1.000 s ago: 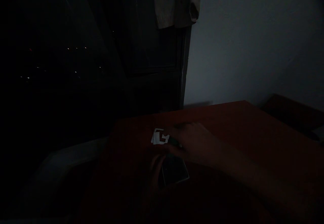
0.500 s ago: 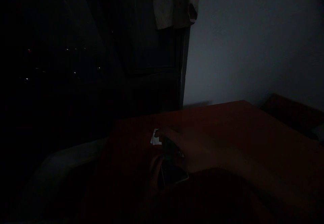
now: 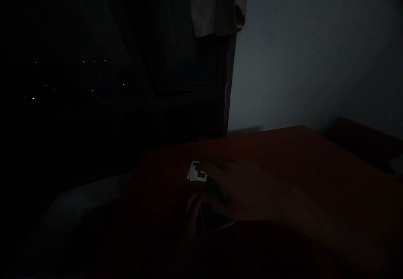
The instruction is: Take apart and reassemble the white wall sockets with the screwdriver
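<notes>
In the dim light, my left hand (image 3: 191, 214) is closed round the left side of what looks like a stack of dark cards (image 3: 215, 218) with a thin pale edge. My right hand (image 3: 236, 182) reaches in from the right above the stack, fingers bent, pinching a dark card (image 3: 215, 188) whose pale edge shows below the fingers. By its fingertips, a few overlapping white cards (image 3: 195, 175) with dark marks lie on the reddish-brown table (image 3: 267, 148). My right hand partly covers them, and darkness hides the card faces.
Beyond the table are a dark window (image 3: 78, 77) with small lights outside and a hanging cloth (image 3: 214, 8). A pale wall (image 3: 299, 52) rises behind. A pale curved edge, perhaps a chair (image 3: 91, 193), stands at the left; a dark piece of furniture (image 3: 349, 136) is at the right.
My right hand has shifted slightly right, turning the dark card away from the stack. More of the white cards' marked surface now shows. My left hand and its stack stay put.
</notes>
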`<action>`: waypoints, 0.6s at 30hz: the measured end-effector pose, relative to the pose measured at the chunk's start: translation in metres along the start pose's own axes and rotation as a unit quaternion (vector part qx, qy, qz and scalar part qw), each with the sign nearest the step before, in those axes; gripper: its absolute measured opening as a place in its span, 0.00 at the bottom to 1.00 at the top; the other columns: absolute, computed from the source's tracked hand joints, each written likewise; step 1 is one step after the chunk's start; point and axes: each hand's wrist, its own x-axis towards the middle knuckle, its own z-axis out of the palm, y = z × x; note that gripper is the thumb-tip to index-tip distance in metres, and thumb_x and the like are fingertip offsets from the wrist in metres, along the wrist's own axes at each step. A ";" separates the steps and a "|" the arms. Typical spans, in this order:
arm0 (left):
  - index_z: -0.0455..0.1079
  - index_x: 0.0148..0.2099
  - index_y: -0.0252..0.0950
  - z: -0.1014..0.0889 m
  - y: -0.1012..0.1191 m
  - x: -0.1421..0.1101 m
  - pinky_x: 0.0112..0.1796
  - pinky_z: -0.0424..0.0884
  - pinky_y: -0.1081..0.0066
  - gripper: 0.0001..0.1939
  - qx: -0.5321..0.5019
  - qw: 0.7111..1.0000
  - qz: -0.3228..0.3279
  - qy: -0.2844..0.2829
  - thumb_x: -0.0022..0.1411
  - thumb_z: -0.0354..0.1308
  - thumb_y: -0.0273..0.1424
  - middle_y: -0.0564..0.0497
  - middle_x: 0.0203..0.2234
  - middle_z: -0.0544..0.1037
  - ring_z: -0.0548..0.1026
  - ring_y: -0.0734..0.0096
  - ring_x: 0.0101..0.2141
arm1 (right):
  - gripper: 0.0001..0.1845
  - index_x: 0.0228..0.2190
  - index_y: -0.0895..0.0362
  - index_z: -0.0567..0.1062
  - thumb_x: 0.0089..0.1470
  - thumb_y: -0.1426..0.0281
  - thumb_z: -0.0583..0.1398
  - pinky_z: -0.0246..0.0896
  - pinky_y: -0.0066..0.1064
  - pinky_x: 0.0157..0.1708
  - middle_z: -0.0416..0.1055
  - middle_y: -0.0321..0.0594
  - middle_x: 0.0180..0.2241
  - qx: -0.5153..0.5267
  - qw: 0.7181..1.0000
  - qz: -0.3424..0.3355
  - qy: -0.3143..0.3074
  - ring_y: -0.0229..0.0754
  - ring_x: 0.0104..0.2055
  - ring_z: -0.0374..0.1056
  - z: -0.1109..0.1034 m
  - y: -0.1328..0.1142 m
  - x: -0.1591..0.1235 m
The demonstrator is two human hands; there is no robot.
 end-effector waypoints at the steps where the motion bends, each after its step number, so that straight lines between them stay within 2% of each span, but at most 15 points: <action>1: 0.65 0.54 0.37 0.001 -0.001 0.002 0.46 0.71 0.55 0.16 0.001 1.000 0.005 0.003 0.66 0.55 0.36 0.45 0.52 0.70 0.72 0.61 0.47 | 0.22 0.50 0.56 0.67 0.57 0.58 0.57 0.59 0.32 0.29 0.75 0.46 0.39 -0.022 1.000 0.019 0.005 0.46 0.35 0.72 0.001 -0.001 0.001; 3: 0.64 0.56 0.38 0.002 -0.002 0.005 0.49 0.69 0.53 0.19 0.002 1.000 0.018 0.008 0.65 0.56 0.37 0.45 0.55 0.67 0.70 0.58 0.50 | 0.19 0.46 0.56 0.70 0.60 0.58 0.54 0.57 0.31 0.27 0.76 0.45 0.36 -0.048 0.998 0.038 0.005 0.46 0.32 0.72 0.004 -0.001 0.002; 5: 0.62 0.59 0.40 0.002 -0.005 0.008 0.52 0.66 0.53 0.26 0.001 1.000 0.028 0.013 0.60 0.61 0.38 0.45 0.58 0.64 0.67 0.54 0.54 | 0.16 0.46 0.56 0.69 0.60 0.61 0.54 0.57 0.31 0.27 0.76 0.44 0.37 -0.033 0.999 0.029 0.000 0.45 0.33 0.73 0.006 0.001 0.003; 6: 0.61 0.60 0.42 0.001 -0.007 0.009 0.53 0.65 0.54 0.30 0.001 0.999 0.031 0.016 0.56 0.64 0.38 0.45 0.59 0.63 0.65 0.53 0.56 | 0.17 0.48 0.55 0.68 0.59 0.63 0.55 0.58 0.32 0.29 0.75 0.44 0.39 -0.014 1.000 0.018 -0.002 0.45 0.35 0.73 0.006 0.002 0.003; 8: 0.60 0.61 0.45 0.000 -0.011 0.010 0.55 0.65 0.58 0.35 0.002 0.999 0.034 0.023 0.51 0.66 0.37 0.47 0.59 0.63 0.63 0.51 0.57 | 0.23 0.52 0.54 0.64 0.54 0.66 0.59 0.60 0.32 0.32 0.74 0.45 0.43 0.032 0.999 -0.005 -0.006 0.46 0.39 0.72 0.005 0.004 0.002; 10: 0.61 0.60 0.46 -0.003 -0.016 0.011 0.55 0.65 0.59 0.32 0.002 0.999 0.032 0.032 0.54 0.63 0.35 0.49 0.59 0.63 0.63 0.53 0.58 | 0.32 0.56 0.54 0.60 0.50 0.68 0.61 0.61 0.31 0.33 0.72 0.45 0.48 0.064 0.998 -0.020 -0.010 0.45 0.42 0.71 0.003 0.005 0.000; 11: 0.62 0.59 0.46 -0.004 -0.017 0.010 0.54 0.65 0.59 0.28 0.004 0.999 0.030 0.036 0.56 0.60 0.34 0.49 0.59 0.63 0.64 0.55 0.57 | 0.33 0.57 0.54 0.59 0.50 0.67 0.61 0.62 0.31 0.33 0.71 0.46 0.48 0.066 0.998 -0.019 -0.009 0.45 0.41 0.71 0.002 0.005 0.000; 14: 0.68 0.53 0.44 -0.007 -0.018 0.009 0.54 0.65 0.59 0.18 0.016 0.999 0.024 0.035 0.61 0.53 0.31 0.49 0.55 0.68 0.67 0.58 0.55 | 0.25 0.53 0.57 0.64 0.57 0.60 0.56 0.61 0.33 0.29 0.75 0.47 0.41 0.004 1.000 0.027 -0.003 0.47 0.35 0.73 0.001 0.002 0.003; 16: 0.71 0.48 0.43 -0.009 -0.015 0.009 0.52 0.66 0.60 0.14 0.027 0.999 0.020 0.012 0.62 0.51 0.31 0.49 0.51 0.72 0.70 0.60 0.52 | 0.22 0.48 0.57 0.68 0.60 0.55 0.52 0.59 0.33 0.27 0.77 0.46 0.34 -0.046 0.997 0.057 -0.012 0.48 0.31 0.73 0.001 0.001 0.007; 18: 0.72 0.45 0.43 -0.012 -0.009 0.009 0.48 0.68 0.63 0.12 0.033 0.999 0.019 -0.022 0.61 0.51 0.30 0.50 0.46 0.75 0.73 0.62 0.47 | 0.20 0.45 0.56 0.71 0.60 0.56 0.52 0.59 0.32 0.27 0.77 0.46 0.33 -0.059 0.996 0.059 -0.022 0.48 0.32 0.74 0.001 0.001 0.008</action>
